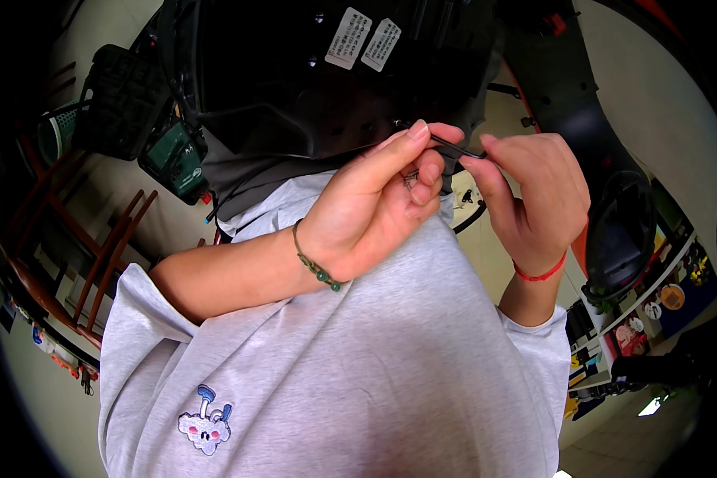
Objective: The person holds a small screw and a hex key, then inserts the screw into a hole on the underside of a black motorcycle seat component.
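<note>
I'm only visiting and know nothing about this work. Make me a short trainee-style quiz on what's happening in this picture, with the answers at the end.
1. Multiple choice: what does the right hand pinch?
A) a roll of tape
B) a thin dark rod
C) a paintbrush

2. Counting: how many white labels show on the glossy black surface?

3. True or false: the left wrist is bare.

Key:
1. B, the thin dark rod.
2. Two, side by side.
3. False; a green beaded bracelet circles the wrist of the left hand.
</note>
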`<act>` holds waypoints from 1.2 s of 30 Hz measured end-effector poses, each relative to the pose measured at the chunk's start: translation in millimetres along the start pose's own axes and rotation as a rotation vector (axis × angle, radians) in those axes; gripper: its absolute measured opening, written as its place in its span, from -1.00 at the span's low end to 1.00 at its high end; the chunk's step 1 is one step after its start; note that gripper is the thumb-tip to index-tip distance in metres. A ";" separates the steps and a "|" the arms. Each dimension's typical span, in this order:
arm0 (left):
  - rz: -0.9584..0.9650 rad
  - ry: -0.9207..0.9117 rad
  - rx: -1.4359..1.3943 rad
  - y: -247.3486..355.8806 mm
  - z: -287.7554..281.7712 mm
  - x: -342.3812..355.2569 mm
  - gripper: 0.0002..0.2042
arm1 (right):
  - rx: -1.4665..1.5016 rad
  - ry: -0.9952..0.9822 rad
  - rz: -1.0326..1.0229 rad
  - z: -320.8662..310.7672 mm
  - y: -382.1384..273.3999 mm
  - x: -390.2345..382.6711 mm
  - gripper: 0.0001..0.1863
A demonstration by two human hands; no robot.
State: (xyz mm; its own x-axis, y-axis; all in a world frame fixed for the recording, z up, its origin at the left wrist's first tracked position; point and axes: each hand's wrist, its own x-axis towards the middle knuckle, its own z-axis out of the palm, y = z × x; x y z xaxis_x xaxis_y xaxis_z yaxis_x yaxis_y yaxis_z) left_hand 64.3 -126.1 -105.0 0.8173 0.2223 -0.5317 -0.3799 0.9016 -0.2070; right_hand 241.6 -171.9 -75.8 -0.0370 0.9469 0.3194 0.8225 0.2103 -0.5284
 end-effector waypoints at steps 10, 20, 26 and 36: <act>0.001 0.045 0.011 -0.6 1.1 -2.2 -0.74 | 0.639 -0.086 0.716 2.5 -31.1 -2.1 -0.87; 0.001 0.017 0.001 1.0 0.9 -0.8 -0.74 | 0.218 -0.089 -0.021 -3.6 0.5 -0.7 -0.63; -0.010 0.039 -0.022 0.6 1.2 0.2 -0.74 | 0.149 0.038 0.279 11.3 -21.9 5.5 -0.90; -0.002 0.081 0.015 2.5 3.9 -2.6 -0.73 | 0.521 -0.055 0.569 2.9 -22.3 -3.9 -0.88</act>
State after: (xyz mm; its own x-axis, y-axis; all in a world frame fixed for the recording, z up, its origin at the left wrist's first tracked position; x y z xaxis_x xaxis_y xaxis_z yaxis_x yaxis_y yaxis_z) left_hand 62.9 -122.9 -100.9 0.7800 0.1901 -0.5961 -0.3711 0.9076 -0.1962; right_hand 221.8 -179.5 -67.5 0.2725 0.9512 -0.1446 0.3505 -0.2381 -0.9058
